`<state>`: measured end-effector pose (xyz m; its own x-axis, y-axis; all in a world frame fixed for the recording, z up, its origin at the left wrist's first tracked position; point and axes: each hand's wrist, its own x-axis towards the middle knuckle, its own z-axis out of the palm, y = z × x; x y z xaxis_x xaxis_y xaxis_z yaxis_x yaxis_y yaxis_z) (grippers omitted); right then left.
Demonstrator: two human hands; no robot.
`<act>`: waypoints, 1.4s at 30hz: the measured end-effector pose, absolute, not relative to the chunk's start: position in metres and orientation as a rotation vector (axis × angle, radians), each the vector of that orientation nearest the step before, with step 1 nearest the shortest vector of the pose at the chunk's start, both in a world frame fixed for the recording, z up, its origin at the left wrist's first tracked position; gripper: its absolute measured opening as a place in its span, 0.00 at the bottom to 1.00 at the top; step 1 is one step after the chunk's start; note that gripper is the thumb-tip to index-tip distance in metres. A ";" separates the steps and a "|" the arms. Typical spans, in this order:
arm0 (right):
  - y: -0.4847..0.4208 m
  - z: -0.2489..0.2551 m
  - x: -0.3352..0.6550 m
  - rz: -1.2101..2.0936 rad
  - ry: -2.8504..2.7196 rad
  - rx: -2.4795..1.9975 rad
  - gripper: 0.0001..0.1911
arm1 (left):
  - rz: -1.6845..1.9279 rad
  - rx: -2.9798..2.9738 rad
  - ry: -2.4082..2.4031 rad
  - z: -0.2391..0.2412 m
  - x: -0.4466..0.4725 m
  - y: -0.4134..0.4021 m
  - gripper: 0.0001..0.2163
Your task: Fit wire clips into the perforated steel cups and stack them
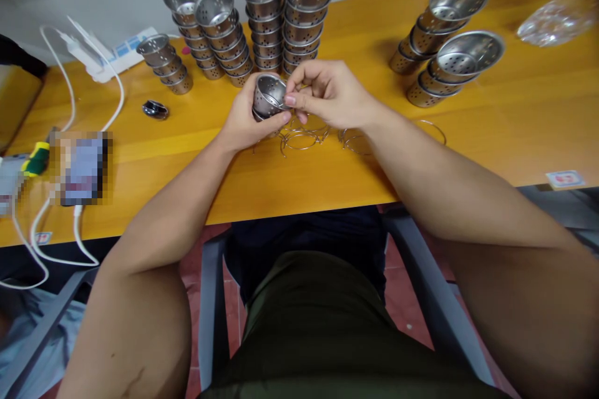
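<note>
My left hand [244,121] is wrapped round a small perforated metal cup [268,95], held tilted just above the orange table [515,118]. My right hand [327,95] is closed in a pinch at the cup's rim, on something thin that I cannot make out. Several wire rings [299,137] lie on the table directly under both hands. Another wire ring [433,129] lies to the right.
Tall stacks of the same metal cups [285,19] stand behind my hands. Shorter stacks [166,63] lie at the back left, and tipped stacks [444,43] at the right. A power strip [105,56] with white cables, a phone [79,165] and a clear plastic bag [556,15] are also on the table.
</note>
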<state>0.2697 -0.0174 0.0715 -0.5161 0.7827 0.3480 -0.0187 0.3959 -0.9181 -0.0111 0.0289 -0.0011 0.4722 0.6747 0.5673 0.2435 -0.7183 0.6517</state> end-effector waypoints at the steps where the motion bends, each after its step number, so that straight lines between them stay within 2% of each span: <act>1: -0.017 0.070 0.268 1.203 -1.816 -0.671 0.42 | 1.172 2.240 0.769 -0.001 -0.012 0.029 0.46; 10: -0.013 0.061 0.266 1.146 -1.813 -0.705 0.43 | 1.197 2.267 0.815 0.003 -0.010 0.027 0.46; 16: -0.014 0.061 0.265 1.154 -1.800 -0.711 0.44 | 1.175 2.251 0.837 0.008 -0.010 0.025 0.42; 23: -0.009 0.057 0.266 1.120 -1.887 -0.611 0.46 | 1.217 2.309 0.800 0.001 -0.012 0.030 0.51; 27: -0.008 0.055 0.267 0.933 -1.810 -0.683 0.45 | 1.250 2.298 0.821 0.000 -0.013 0.032 0.50; 34: -0.020 0.068 0.272 0.730 -1.909 -0.795 0.32 | 1.337 2.275 0.758 0.002 -0.018 0.035 0.48; 42: -0.017 0.056 0.269 0.758 -2.019 -0.714 0.28 | 1.289 2.252 0.787 0.005 -0.016 0.029 0.50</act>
<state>0.2685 -0.0175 0.0562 -0.4827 0.7144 0.5066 0.2043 0.6544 -0.7281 -0.0156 0.0285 0.0049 0.4076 0.6586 0.6326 0.2621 -0.7479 0.6098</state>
